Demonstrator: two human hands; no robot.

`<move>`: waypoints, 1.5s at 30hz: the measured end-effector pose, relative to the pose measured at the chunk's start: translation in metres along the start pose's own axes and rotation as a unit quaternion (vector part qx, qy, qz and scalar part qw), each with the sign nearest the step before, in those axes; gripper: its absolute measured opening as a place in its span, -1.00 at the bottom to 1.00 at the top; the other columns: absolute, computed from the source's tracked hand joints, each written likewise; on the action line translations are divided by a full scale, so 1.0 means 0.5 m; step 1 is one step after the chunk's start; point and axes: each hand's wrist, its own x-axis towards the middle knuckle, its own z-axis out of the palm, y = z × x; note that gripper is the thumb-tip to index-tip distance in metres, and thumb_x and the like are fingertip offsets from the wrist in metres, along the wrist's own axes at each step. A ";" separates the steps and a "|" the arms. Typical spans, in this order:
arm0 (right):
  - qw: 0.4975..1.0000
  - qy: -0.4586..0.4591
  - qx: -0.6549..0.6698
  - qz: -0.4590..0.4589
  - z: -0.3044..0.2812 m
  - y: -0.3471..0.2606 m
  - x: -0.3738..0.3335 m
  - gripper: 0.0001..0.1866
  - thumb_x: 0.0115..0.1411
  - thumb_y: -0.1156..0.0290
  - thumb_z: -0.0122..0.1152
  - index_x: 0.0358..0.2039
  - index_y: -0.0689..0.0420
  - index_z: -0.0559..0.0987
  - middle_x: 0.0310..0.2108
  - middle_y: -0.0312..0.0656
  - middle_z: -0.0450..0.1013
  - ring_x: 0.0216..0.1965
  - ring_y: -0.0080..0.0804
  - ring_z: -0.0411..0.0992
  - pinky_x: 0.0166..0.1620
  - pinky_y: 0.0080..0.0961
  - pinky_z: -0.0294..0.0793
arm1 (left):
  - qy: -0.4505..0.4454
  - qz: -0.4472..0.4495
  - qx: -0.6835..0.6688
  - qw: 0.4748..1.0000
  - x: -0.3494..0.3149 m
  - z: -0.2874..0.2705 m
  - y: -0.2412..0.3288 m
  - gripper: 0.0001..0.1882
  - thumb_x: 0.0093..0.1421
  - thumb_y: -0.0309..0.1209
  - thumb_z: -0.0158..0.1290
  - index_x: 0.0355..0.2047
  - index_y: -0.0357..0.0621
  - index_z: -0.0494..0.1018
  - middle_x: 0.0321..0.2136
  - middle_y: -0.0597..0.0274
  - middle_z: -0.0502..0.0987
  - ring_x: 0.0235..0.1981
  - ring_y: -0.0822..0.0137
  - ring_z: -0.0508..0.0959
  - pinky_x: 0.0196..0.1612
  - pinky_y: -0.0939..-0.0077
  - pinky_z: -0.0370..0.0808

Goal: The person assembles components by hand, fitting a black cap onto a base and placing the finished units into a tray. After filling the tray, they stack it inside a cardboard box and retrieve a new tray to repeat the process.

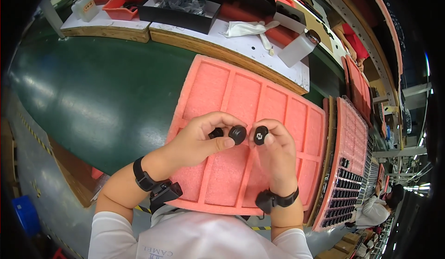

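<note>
Between the thumb and fingers of my left hand is a small black part with a round end. A second dark rounded bit of it, or another piece, shows under the fingers. My right hand pinches a black round cap with a white mark on its face. The two pieces face each other a short way apart. Both hands hover above a pink foam tray divided into shallow rectangular compartments. Dark straps with small black boxes sit on both wrists.
A green tabletop lies to the left. Behind the tray, a white wood-edged shelf bears a red bin, a black box, white gloves and a translucent bottle. At right stands a tray of black parts. Other people work at right.
</note>
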 end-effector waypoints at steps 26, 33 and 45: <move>0.994 0.031 -0.035 -0.097 0.048 0.023 -0.005 -0.81 0.26 0.51 -0.08 -0.11 0.21 0.29 -0.38 -0.28 0.31 -0.42 -0.63 0.24 -0.27 -0.70 0.30 | 0.052 0.165 0.221 0.960 -0.007 0.006 -0.006 -0.58 -0.01 -0.41 0.29 -0.14 -0.18 0.42 -0.21 0.21 0.47 -0.44 0.50 0.39 -0.33 0.61 0.36; 0.999 0.039 0.000 -0.039 0.062 0.020 -0.007 -0.80 0.26 0.49 -0.07 -0.11 0.21 0.28 -0.40 -0.28 0.29 -0.40 -0.62 0.24 -0.27 -0.69 0.30 | 0.045 0.169 0.219 0.960 -0.008 0.004 -0.009 -0.58 0.00 -0.43 0.28 -0.13 -0.17 0.41 -0.21 0.21 0.47 -0.42 0.50 0.40 -0.32 0.62 0.36; 0.996 0.003 0.087 -0.028 0.038 0.021 -0.007 -0.62 0.12 0.58 0.13 -0.05 0.24 0.29 -0.33 -0.26 0.30 -0.34 -0.58 0.24 -0.22 -0.63 0.28 | 0.046 0.166 0.190 0.967 -0.009 0.002 -0.009 -0.59 0.02 -0.41 0.28 -0.13 -0.18 0.40 -0.19 0.20 0.46 -0.38 0.50 0.40 -0.31 0.62 0.36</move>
